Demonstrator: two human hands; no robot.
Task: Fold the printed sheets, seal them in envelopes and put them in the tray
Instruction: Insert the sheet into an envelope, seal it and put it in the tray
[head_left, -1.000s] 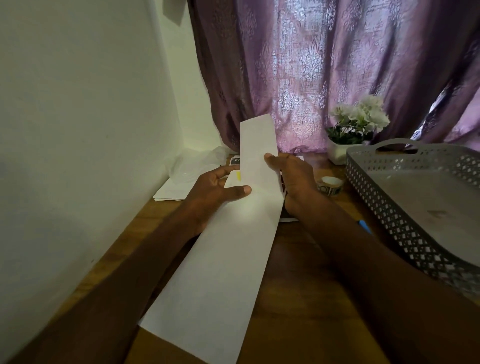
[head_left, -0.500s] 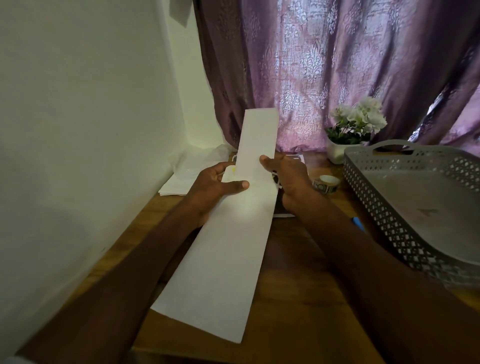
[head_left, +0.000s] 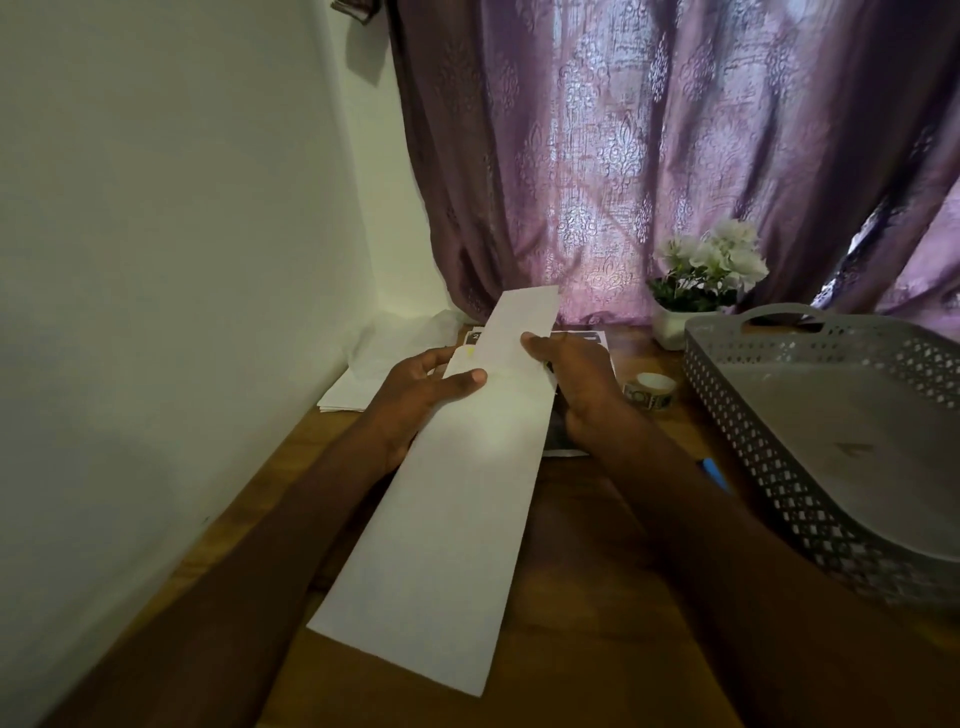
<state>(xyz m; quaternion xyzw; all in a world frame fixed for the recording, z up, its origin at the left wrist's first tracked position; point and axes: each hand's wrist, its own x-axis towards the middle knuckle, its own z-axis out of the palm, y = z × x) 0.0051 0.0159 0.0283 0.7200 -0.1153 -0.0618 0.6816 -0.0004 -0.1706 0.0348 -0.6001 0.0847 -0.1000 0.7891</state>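
Both hands hold one long, narrow, folded strip of white paper (head_left: 467, 467) above the brown wooden tabletop (head_left: 597, 623), and the head view, the only one given, shows little changed over the last second: the strip has swung slightly, its near end lifting away from the camera and its far end settling lower against the purple patterned curtain (head_left: 675, 156), while the grip has kept its place about a third of the way down from the far end. The left hand (head_left: 421, 395) pinches the strip's left edge, thumb pressed flat on top and fingers curled beneath; a small yellow mark shows on the paper just beyond that thumb. The right hand (head_left: 576, 379) clamps the opposite edge, thumb over the top face, fingers hidden behind. I judge the sheet is folded lengthwise only, so a crosswise fold is still needed before it fits an envelope; nothing is sealed. Under and beyond the grip lie flat printed sheets (head_left: 576, 338) with dark blocks; left of it sits a low stack of white paper or envelopes (head_left: 348, 395), which I cannot tell apart. Right of the grip are a small roll of patterned tape (head_left: 650, 391), a white pot of pale flowers (head_left: 701, 280), and the grey perforated plastic tray (head_left: 779, 467), where no envelope can be seen.
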